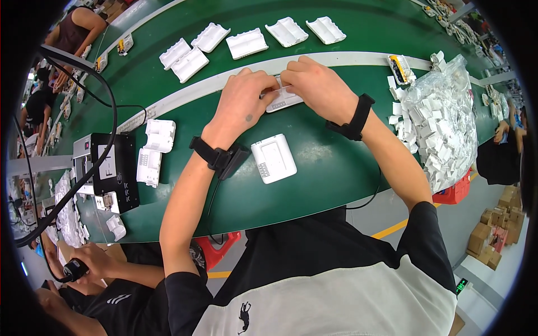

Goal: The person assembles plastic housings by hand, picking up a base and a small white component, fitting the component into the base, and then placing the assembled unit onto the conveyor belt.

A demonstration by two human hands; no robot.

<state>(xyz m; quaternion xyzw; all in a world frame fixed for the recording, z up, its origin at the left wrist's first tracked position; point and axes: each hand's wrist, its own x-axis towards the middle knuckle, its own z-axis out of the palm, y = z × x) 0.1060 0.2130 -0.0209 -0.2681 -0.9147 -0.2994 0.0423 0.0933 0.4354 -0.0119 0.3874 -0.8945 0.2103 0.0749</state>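
- In the head view, the left hand [242, 99] was at twelve o'clock, thumb and forefinger closed in a pinch on the left edge of a white, slotted plastic casing [287, 103].
- The right hand [315, 84], also at twelve, was bent over the casing's right and upper part, its fingers closed on it; the fingertips' exact contact was hidden.
- The casing lay between the two hands at twelve o'clock, just this side of a pale curved rail [213, 84]; gripping from both sides probably kept it from twisting.
- Near the clock's centre, between the forearms, a white, square, round-cornered plastic housing [273, 159] lay flat on the dark green tabletop [325, 173], untouched, perhaps left there to be within easy reach.
- From eleven to half past twelve, beyond the rail, white, open, trough-shaped plastic shells [246, 43] lay mostly side by side, hollows up, a spread that seemed to make each easy to pick out.
- Between two and three, a clear, crinkled plastic bag [457, 84] partly covered a heap of small white plastic pieces [440, 134], apparently serving to contain them near the right arm.
- At nine, a black, box-shaped machine [120, 173] stood beside two white, hollow plastic half-shells [150, 162], well apart from both hands, which seemed to leave the middle for handwork.
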